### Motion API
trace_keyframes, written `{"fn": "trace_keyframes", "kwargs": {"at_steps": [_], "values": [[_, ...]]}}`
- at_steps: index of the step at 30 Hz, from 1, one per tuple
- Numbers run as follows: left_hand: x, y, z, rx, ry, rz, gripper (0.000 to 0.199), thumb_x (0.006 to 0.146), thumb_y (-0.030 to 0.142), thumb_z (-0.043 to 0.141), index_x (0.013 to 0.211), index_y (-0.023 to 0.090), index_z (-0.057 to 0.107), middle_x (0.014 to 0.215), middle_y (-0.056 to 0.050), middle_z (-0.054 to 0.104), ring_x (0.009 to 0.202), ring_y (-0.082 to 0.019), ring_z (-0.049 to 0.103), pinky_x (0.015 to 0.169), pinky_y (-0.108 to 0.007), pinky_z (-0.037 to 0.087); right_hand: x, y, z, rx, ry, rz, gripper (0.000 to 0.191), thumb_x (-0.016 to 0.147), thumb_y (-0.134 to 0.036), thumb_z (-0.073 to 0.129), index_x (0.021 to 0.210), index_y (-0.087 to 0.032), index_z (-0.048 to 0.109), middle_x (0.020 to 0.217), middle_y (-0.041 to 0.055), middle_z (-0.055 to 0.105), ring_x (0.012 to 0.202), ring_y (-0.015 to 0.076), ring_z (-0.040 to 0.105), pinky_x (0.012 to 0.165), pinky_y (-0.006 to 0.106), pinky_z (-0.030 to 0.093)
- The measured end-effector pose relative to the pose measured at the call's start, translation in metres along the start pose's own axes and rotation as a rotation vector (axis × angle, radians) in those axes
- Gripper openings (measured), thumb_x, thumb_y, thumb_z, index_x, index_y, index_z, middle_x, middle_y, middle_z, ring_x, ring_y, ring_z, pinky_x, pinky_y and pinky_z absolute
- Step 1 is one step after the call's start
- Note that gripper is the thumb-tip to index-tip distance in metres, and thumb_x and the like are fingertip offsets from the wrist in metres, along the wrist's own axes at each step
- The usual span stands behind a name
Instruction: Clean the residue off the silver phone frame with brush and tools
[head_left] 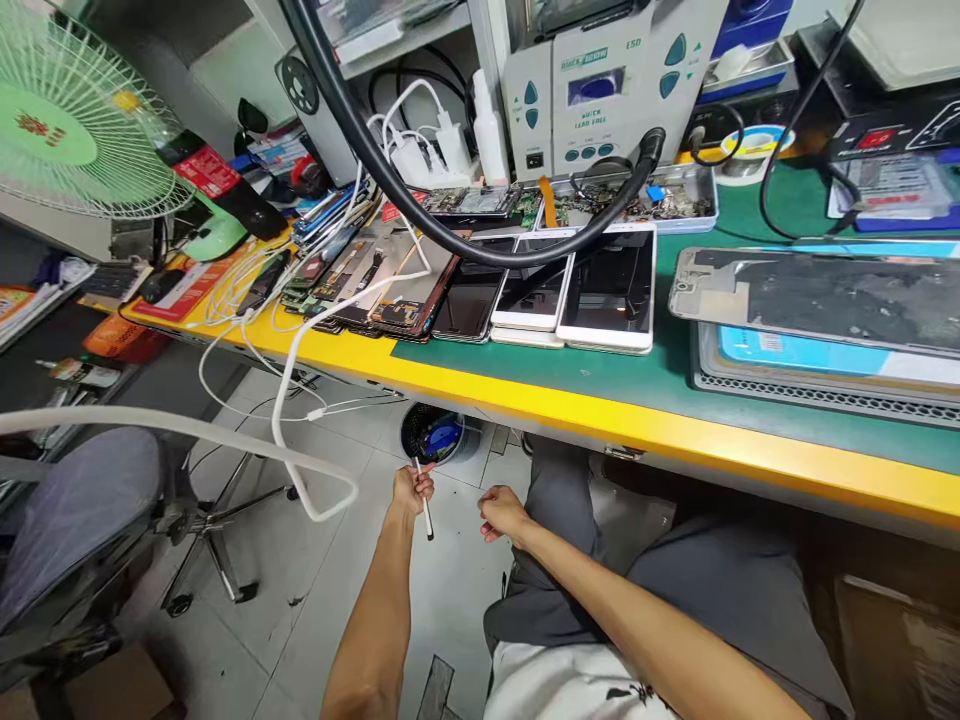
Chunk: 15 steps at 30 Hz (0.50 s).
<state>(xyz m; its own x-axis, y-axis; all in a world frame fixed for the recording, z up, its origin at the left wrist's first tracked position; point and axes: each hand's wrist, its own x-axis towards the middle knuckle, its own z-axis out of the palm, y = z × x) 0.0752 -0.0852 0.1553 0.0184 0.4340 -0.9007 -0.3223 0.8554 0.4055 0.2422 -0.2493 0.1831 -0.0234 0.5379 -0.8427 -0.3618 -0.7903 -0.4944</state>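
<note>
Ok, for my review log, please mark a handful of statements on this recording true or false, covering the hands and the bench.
1. The left hand holds a thin white stick-like tool. True.
2. Both hands are above the green mat. False: the left hand and the right hand are out in front of the yellow bench edge.
3. The QUICK soldering station stands behind the white-framed phones. True.
4. The soft-drink bottle has a blue label. False: its label is red.
5. A green fan is at the person's left. True.
</note>
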Motion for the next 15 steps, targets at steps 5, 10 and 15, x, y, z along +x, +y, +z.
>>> {"fn": "trace_keyframes", "kwargs": {"at_steps": [5, 10, 15], "values": [[0.013, 0.012, -0.008, 0.066, 0.029, -0.015, 0.039, 0.096, 0.040, 0.063, 0.128, 0.018, 0.060, 0.127, -0.010, 0.063, 0.106, -0.023, 0.066, 0.088, -0.044, 0.058, 0.006, 0.002, -0.002, -0.024, -0.008, 0.033, 0.033, 0.098, -0.034, 0.064, 0.126, -0.016, 0.062, 0.121, 0.0091, 0.067, 0.099, 0.0215, 0.069, 0.082, 0.041, 0.061], [0.024, 0.020, -0.012, 0.111, 0.037, -0.023, 0.039, 0.096, 0.040, 0.063, 0.128, 0.018, 0.060, 0.127, -0.010, 0.063, 0.106, -0.023, 0.066, 0.088, -0.044, 0.058, 0.007, 0.004, -0.004, -0.015, -0.018, 0.024, 0.034, 0.098, -0.034, 0.064, 0.126, -0.017, 0.062, 0.122, 0.0093, 0.067, 0.099, 0.0218, 0.069, 0.083, 0.042, 0.060], [0.028, 0.023, -0.013, 0.140, 0.028, -0.022, 0.036, 0.097, 0.039, 0.062, 0.126, 0.017, 0.060, 0.122, -0.009, 0.065, 0.101, -0.021, 0.067, 0.084, -0.041, 0.060, 0.004, 0.003, -0.005, 0.003, -0.020, 0.015, 0.033, 0.098, -0.034, 0.064, 0.126, -0.016, 0.062, 0.121, 0.0090, 0.067, 0.098, 0.0212, 0.069, 0.082, 0.041, 0.061]]}}
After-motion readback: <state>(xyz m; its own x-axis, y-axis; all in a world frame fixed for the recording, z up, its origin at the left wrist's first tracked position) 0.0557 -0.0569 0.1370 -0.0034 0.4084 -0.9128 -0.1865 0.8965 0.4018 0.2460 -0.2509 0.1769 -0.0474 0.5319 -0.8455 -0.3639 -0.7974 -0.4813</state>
